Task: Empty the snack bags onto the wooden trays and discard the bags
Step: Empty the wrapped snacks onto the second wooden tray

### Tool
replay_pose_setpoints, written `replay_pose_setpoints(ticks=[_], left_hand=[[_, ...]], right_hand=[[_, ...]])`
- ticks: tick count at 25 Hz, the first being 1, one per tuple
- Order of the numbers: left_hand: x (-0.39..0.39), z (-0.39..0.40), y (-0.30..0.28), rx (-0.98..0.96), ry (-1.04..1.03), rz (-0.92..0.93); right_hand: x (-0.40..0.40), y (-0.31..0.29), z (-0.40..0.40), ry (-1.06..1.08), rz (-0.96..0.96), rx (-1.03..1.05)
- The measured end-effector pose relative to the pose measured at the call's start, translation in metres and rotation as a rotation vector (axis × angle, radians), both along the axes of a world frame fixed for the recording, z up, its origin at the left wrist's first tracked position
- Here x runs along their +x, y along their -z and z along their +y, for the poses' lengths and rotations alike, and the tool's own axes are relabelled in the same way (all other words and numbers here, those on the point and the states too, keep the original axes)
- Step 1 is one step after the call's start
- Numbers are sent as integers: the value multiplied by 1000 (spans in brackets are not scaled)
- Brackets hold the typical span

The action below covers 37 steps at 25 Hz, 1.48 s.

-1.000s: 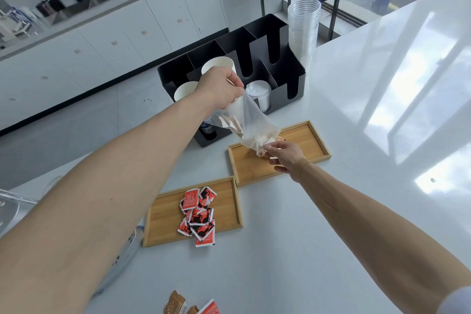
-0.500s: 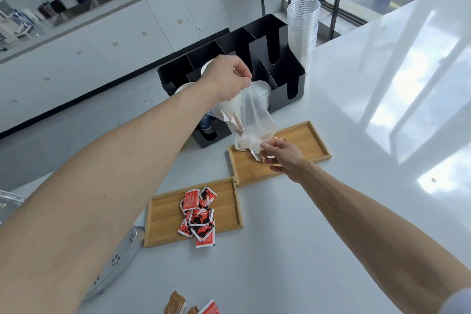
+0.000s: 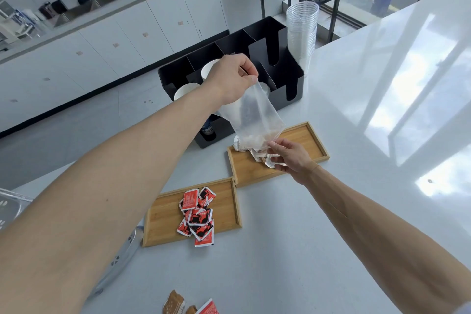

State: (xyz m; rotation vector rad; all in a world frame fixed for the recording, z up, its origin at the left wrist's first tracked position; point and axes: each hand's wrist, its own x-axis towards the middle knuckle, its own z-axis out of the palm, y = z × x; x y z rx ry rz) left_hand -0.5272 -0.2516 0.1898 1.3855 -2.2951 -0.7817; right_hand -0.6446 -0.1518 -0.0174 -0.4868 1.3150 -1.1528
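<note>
The left hand [image 3: 230,79] pinches the top corner of a clear plastic bag [image 3: 251,117] between thumb and fingers, its grip closed on the film and held high. The bag hangs upside down from that grip, mouth lowest, and the right hand [image 3: 289,157] pinches the bag's lower edge, its grip also closed on the plastic.

Directly beneath the right hand, pale wrapped snacks [image 3: 254,153] lie at the bag's mouth on the far wooden tray [image 3: 309,141]; some still sit inside the bag (how many, the film blurs).

Below and nearer the person from both grips, a second wooden tray [image 3: 163,216] carries a loose pile of red-and-white packets [image 3: 197,214], one hanging over its near rim. Both trays rest on the pale surface [image 3: 356,115], their corners close together.

Beyond the left hand stands a black organizer [image 3: 277,71] with white paper cups [image 3: 184,90] in its compartments, and a stack of clear plastic cups [image 3: 302,28] rises just past it. At the near edge of the surface lie a few more packets [image 3: 175,302].
</note>
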Motion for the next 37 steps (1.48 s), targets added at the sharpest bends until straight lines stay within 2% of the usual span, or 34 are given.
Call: replay_pose_setpoints(ticks=[7, 12, 19, 21, 23, 26, 30, 34, 37], left_hand=[[28, 12, -1, 9, -124, 82], [81, 43, 12, 126, -297, 209], [182, 125, 52, 321, -541, 473], [212, 148, 70, 413, -589, 569], [245, 175, 90, 469, -654, 644], [290, 217, 116, 473, -753, 627], [359, 278, 135, 495, -947, 706], [441, 330, 152, 683, -1064, 886], [497, 367, 166, 766, -1098, 916]], right_hand=[[-5, -16, 10, 25, 82, -7], [-5, -35, 33, 41, 134, -40], [29, -75, 87, -274, 20, -176], [51, -82, 103, -343, 33, -187], [81, -85, 116, -374, 130, -184], [130, -81, 133, -397, 222, -146], [209, -66, 153, -564, 262, -71], [295, -44, 173, -633, 235, 11], [355, -32, 183, -658, 201, 45]])
